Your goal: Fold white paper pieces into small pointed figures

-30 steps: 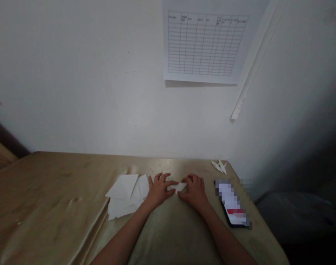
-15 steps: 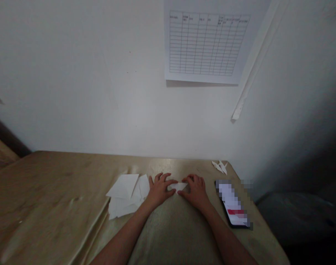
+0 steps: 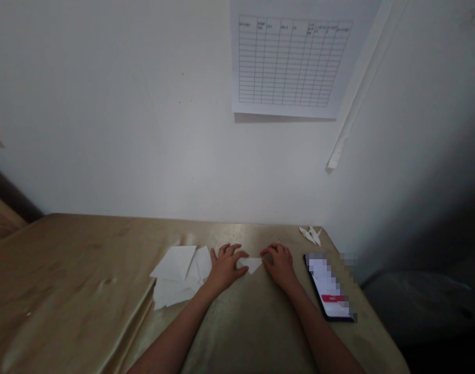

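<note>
The left hand [image 3: 225, 267] has its thumb and forefinger, a gap between them, at the left end of a white triangle [image 3: 253, 264]; whether they pinch it or only press it down, I cannot tell. The right hand [image 3: 278, 265] pinches the triangle's right tip between thumb and forefinger. Neither hand is clenched, and the other fingers of both are loosely bent

Beyond the left edge of the desk [image 3: 85, 259] is something wooden [image 3: 1, 218]. The desk's cover is tan and creased, with a long fold running toward the near edge. Just right of that fold lie white sheets [image 3: 177, 280], overlapping in a loose pile, nearer the far edge than the near one. The left hand is just beside them. Next comes the triangle, near the far edge, flat, its long side away from the person and its point toward them. Above it on the wall [image 3: 105, 130] hangs a chart [image 3: 286, 62], ruled in rows and columns. By the far right corner lie white scraps [image 3: 314, 236]; nearer the person, along the right edge, is a phone [image 3: 334, 310], lit and partly blurred
</note>
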Tool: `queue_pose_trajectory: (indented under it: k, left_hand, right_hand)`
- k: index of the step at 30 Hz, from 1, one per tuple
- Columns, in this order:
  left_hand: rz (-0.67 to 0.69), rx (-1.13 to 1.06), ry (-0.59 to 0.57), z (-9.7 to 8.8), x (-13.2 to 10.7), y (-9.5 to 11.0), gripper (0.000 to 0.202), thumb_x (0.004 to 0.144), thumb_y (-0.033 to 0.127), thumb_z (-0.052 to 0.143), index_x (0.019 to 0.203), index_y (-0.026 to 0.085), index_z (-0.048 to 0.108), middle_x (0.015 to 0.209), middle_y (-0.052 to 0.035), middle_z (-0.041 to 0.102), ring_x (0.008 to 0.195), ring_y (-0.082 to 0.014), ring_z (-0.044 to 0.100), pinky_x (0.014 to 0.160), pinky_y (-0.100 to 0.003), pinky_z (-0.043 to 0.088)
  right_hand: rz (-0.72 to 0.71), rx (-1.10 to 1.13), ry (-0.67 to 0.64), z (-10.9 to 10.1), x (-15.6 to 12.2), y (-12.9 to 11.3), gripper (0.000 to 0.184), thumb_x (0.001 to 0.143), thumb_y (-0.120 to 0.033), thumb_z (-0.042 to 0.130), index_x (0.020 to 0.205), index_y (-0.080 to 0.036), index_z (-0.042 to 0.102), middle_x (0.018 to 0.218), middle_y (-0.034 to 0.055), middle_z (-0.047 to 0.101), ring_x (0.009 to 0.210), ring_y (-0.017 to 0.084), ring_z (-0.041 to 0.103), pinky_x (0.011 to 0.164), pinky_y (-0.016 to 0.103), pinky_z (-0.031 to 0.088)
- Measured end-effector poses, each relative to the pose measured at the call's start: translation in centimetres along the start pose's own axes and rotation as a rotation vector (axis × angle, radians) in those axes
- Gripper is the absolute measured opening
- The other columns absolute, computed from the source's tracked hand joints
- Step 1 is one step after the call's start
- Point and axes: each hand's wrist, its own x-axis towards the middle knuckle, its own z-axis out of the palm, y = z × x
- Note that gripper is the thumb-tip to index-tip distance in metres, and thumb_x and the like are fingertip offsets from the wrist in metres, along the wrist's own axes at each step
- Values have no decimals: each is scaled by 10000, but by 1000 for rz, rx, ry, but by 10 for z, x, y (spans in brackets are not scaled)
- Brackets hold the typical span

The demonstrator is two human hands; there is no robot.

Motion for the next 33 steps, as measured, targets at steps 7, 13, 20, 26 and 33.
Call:
queue_pose_trajectory:
  k: [7, 13, 20, 26, 33]
  left_hand:
    - [-6, -9, -13, -2, 0, 2, 364, 823, 401, 726, 1183, 408, 671, 1508, 6, 509, 1442, -370, 320, 1127, -771, 97]
    - [-1, -25, 10, -4, 0, 5, 356, 807, 374, 747, 1153, 422, 682, 1487, 12, 534, 1433, -375, 337, 1121, -781, 78]
    - [14, -55, 55, 0, -1, 3, 364, 795, 355, 762, 1146, 416, 689, 1448, -4, 564, 1417, -381, 353, 1107, -796, 71]
    - [58, -94, 118, 1, -1, 2, 348, 776, 303, 784, 1107, 373, 700, 1421, -17, 584, 1395, -367, 371, 1120, -771, 71]
    - [109, -167, 219, 2, 0, 3, 153, 799, 240, 758, 932, 299, 711, 1362, -5, 635, 1347, -326, 426, 1132, -719, 135]
  right_hand:
    - [10, -12, 18, 1, 4, 5, 273, 879, -175, 586, 1064, -311, 733, 1213, 67, 589, 1190, 266, 490, 1059, 411, 358]
    - [-28, -8, 50, 4, 2, 5, 314, 901, -143, 531, 1078, -305, 734, 1198, 83, 601, 1185, 270, 495, 1064, 422, 358]
    - [-107, 98, 73, 1, 2, 8, 260, 964, -252, 494, 1105, -249, 713, 1171, 94, 618, 1165, 256, 516, 1062, 437, 386]
    - [-239, 198, 30, -1, -3, -4, 276, 932, -302, 591, 1186, -258, 688, 1230, 100, 599, 1226, 259, 491, 1088, 442, 392]
    - [-269, 292, 8, -2, -5, -11, 137, 889, -250, 655, 1004, -246, 730, 1165, 84, 624, 1185, 244, 508, 1068, 425, 392]
